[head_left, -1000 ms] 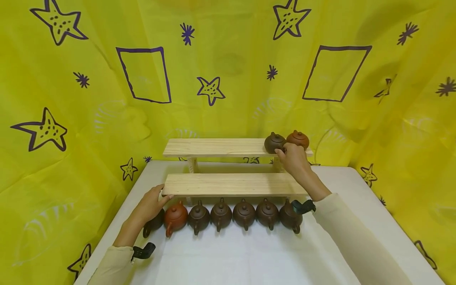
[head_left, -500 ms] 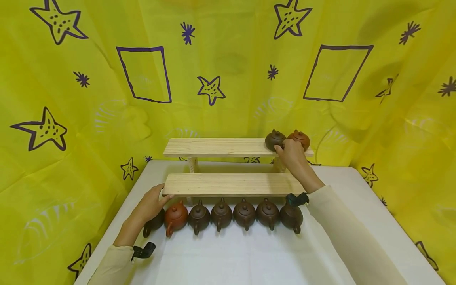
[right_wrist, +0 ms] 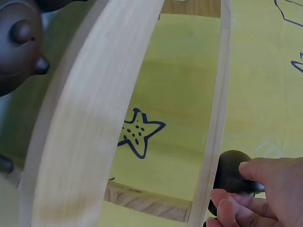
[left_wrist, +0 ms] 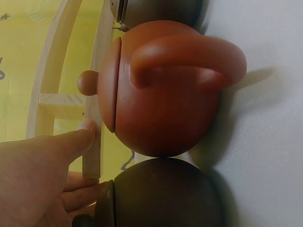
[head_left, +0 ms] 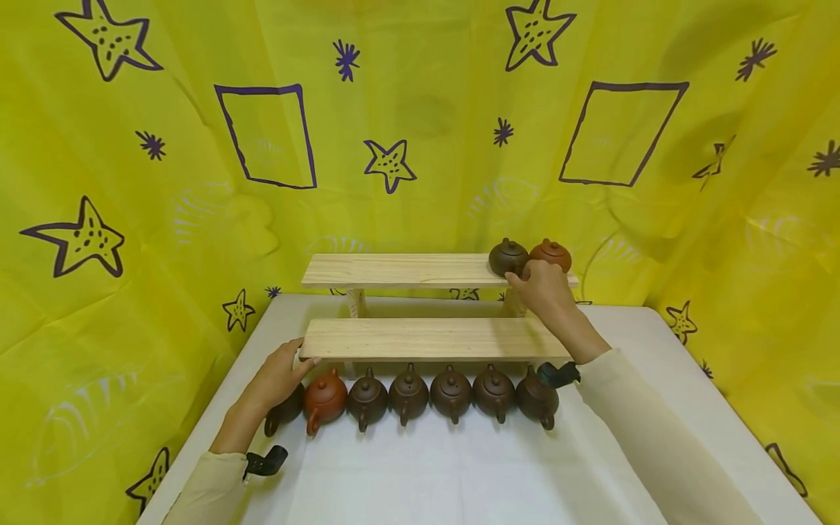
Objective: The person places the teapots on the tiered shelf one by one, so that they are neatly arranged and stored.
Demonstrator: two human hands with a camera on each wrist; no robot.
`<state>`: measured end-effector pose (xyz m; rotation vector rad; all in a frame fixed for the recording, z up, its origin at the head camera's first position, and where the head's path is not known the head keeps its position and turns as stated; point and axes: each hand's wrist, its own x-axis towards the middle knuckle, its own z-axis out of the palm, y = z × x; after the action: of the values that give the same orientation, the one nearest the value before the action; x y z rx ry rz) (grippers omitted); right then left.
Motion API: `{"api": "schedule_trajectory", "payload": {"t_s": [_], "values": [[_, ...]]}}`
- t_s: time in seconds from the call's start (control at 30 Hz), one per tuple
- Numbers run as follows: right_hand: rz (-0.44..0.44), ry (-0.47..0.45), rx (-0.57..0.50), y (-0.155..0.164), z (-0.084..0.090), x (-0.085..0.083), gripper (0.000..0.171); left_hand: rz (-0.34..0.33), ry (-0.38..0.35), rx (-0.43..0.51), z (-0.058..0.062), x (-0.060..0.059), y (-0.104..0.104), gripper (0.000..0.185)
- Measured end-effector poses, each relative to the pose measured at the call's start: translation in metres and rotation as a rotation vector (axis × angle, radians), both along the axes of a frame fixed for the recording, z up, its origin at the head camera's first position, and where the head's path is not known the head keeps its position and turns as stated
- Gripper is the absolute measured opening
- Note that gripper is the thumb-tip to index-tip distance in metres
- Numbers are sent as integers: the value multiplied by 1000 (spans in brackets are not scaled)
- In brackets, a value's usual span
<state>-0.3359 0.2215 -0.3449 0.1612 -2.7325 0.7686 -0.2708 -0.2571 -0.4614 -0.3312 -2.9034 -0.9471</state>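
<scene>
A two-tier wooden shelf (head_left: 400, 271) stands at the back of the white table (head_left: 459, 474). On the right end of its upper plank a dark brown teapot (head_left: 507, 257) sits beside a reddish teapot (head_left: 553, 254). My right hand (head_left: 539, 284) grips the dark brown teapot (right_wrist: 229, 176) from the front, thumb and fingers (right_wrist: 227, 208) curled on it. My left hand (head_left: 278, 373) rests over the leftmost dark teapot (head_left: 286, 413) of the front row. Its thumb (left_wrist: 83, 135) touches the left end of the lower plank (head_left: 426, 337). The left fingers lie by the dark teapot (left_wrist: 161, 196).
Several teapots stand in a row along the lower plank's front, from a red one (head_left: 324, 399) next to the left hand to a brown one (head_left: 537, 399) on the right. Yellow star-printed cloth (head_left: 131, 219) walls in the table on three sides.
The right wrist has shifted slightly back and forth while the hand stays on the dark brown teapot at the upper plank's right end. The left hand has not moved.
</scene>
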Motion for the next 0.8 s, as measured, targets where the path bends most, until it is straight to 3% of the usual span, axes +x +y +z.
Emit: {"api": "schedule_trajectory", "payload": {"t_s": [0.3, 0.53, 0.8], "values": [[45, -17, 88, 23, -15, 34, 52, 0, -15, -2, 1, 0, 1, 60], [59, -57, 103, 33, -45, 70, 37, 8, -26, 4, 2, 2, 1, 59], [5, -128, 153, 36, -83, 120, 42, 3, -31, 8, 1, 1, 3, 61]]}}
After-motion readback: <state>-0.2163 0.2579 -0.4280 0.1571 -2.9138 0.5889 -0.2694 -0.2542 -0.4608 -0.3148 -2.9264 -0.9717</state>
